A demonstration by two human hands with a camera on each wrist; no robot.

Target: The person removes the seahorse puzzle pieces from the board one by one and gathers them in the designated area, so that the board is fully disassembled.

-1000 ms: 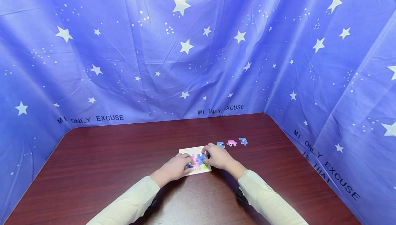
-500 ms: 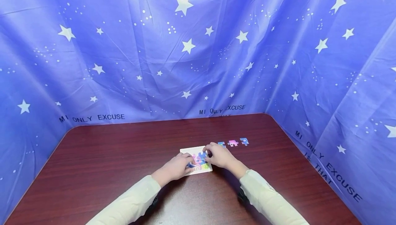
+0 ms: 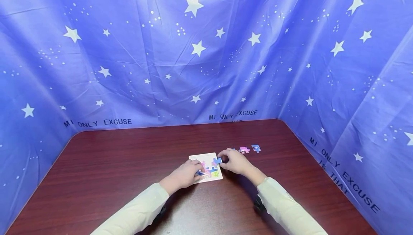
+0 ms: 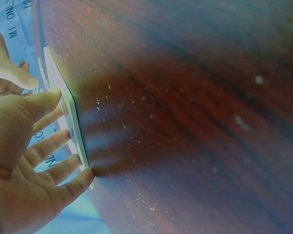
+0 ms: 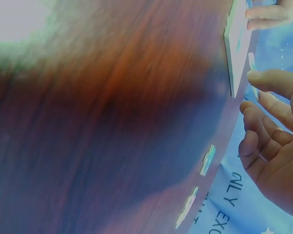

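A white jigsaw tray (image 3: 200, 156) lies on the table, with pink, blue and green pieces fitted in its lower part. My left hand (image 3: 183, 174) rests on its left side. In the left wrist view, the spread, nearly straight fingers touch the tray edge (image 4: 76, 117). At the tray's right edge my right hand (image 3: 237, 161) pinches a blue jigsaw piece (image 3: 216, 161) between thumb and index finger. The right wrist view shows that piece (image 5: 252, 62) edge-on at the thumb tip, raised beside the tray (image 5: 236, 53). Part of the fitted picture is hidden under my left fingers.
Behind the right hand lie a pink jigsaw piece (image 3: 244, 150) and a blue one (image 3: 256, 148). Another blue piece (image 3: 233, 149) is mostly hidden by that hand. A starred blue curtain (image 3: 167, 55) hangs around the dark red wooden table (image 3: 129, 156).
My right hand has moved a little to the right, drawing the blue piece out of the fitted pieces toward the tray's right edge. My left hand stays on the tray. The head view shifts slightly.
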